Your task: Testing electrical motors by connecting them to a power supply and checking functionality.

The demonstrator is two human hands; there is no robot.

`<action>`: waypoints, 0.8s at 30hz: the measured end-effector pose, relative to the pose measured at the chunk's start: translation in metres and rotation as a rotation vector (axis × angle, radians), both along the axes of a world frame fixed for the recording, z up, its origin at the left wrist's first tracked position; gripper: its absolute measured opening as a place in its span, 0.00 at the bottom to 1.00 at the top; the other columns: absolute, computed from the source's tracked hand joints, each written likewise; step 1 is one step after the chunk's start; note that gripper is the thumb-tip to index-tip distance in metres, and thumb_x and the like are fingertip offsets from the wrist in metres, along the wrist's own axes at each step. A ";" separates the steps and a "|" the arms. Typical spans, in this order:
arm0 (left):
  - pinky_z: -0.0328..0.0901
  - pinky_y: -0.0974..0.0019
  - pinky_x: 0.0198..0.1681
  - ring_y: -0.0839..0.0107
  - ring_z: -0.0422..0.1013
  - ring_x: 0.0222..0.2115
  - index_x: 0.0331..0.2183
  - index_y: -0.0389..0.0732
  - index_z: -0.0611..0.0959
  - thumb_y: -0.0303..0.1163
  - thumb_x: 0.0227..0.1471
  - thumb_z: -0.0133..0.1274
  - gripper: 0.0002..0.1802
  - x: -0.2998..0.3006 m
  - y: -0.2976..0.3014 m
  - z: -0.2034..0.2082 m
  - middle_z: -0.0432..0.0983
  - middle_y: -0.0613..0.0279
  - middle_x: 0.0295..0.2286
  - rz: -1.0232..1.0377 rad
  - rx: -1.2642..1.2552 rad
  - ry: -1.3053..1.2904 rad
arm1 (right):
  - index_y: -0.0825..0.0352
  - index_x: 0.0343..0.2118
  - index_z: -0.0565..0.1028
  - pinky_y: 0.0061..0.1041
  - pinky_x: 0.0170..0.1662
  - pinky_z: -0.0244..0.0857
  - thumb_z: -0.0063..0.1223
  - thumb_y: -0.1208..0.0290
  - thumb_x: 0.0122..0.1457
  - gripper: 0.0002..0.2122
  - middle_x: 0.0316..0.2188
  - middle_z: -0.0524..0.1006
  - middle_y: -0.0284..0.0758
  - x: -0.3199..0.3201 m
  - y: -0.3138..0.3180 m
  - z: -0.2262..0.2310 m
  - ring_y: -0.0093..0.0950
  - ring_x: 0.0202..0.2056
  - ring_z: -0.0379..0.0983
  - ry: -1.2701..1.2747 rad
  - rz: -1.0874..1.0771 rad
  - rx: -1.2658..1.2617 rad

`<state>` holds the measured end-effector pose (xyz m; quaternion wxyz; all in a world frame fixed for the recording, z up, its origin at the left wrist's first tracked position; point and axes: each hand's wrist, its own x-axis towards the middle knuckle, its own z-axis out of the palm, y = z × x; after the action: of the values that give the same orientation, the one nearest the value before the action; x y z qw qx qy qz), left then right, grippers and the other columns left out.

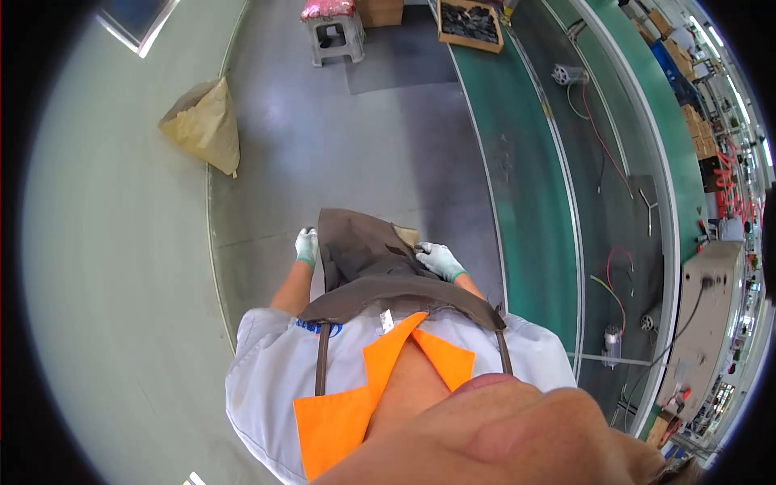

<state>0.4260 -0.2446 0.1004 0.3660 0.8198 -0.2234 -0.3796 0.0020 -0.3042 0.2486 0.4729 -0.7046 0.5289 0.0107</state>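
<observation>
A brown apron [364, 234] hangs down my front over a white shirt with an orange collar. My left hand [306, 245], in a white glove with a green cuff, is beside the apron's left edge. Its fingers look curled, and whatever may be in them is hidden. On the other side, my right hand [439, 260] wears a matching glove. Its bent fingers are close against the apron's right edge, beside a tan piece [406, 235] that shows there. I cannot tell whether they grip it.
A green conveyor-like bench [529, 186] with metal rails runs along my right. On its far end sits a shallow box [470, 26] of dark parts. A grey stool [335, 39] stands ahead, and a tan sack [204, 129] lies by the wall on the left.
</observation>
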 end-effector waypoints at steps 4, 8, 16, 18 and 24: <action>0.68 0.60 0.37 0.63 0.72 0.29 0.44 0.40 0.81 0.39 0.58 0.47 0.17 0.037 -0.091 0.000 0.77 0.59 0.30 0.011 -0.068 0.367 | 0.65 0.53 0.74 0.40 0.54 0.67 0.51 0.58 0.58 0.23 0.47 0.77 0.49 0.046 -0.106 0.004 0.47 0.49 0.74 -0.004 0.024 0.005; 0.68 0.53 0.45 0.61 0.74 0.38 0.48 0.41 0.79 0.41 0.62 0.44 0.19 0.064 -0.131 -0.029 0.78 0.53 0.40 0.290 -0.007 1.096 | 0.63 0.52 0.75 0.41 0.53 0.66 0.49 0.57 0.59 0.21 0.47 0.77 0.50 0.094 -0.223 -0.032 0.49 0.49 0.73 -0.012 0.060 -0.107; 0.68 0.52 0.47 0.60 0.74 0.40 0.49 0.42 0.78 0.41 0.63 0.43 0.19 0.145 -0.231 0.098 0.79 0.55 0.41 0.470 -0.073 0.461 | 0.66 0.51 0.75 0.40 0.53 0.67 0.46 0.61 0.60 0.19 0.47 0.77 0.47 0.194 -0.562 0.049 0.46 0.49 0.74 -0.026 -0.031 -0.382; 0.67 0.51 0.49 0.59 0.74 0.42 0.52 0.41 0.76 0.40 0.64 0.42 0.20 0.166 -0.354 0.120 0.78 0.56 0.43 0.503 -0.217 0.382 | 0.64 0.52 0.75 0.37 0.57 0.65 0.48 0.62 0.61 0.19 0.51 0.76 0.44 0.227 -0.637 0.075 0.41 0.53 0.72 -0.132 -0.073 -0.390; 0.63 0.50 0.57 0.56 0.68 0.54 0.59 0.35 0.68 0.43 0.65 0.44 0.28 0.194 -0.640 0.294 0.69 0.47 0.54 0.093 -0.909 0.373 | 0.60 0.55 0.73 0.32 0.56 0.65 0.52 0.58 0.63 0.20 0.50 0.78 0.41 0.329 -0.783 0.081 0.36 0.52 0.74 -0.510 0.330 -0.069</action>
<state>0.6199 -0.8847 0.3940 0.7368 0.5043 -0.2603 -0.3674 0.3308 -1.0874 0.3292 0.5581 -0.7767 0.2715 -0.1079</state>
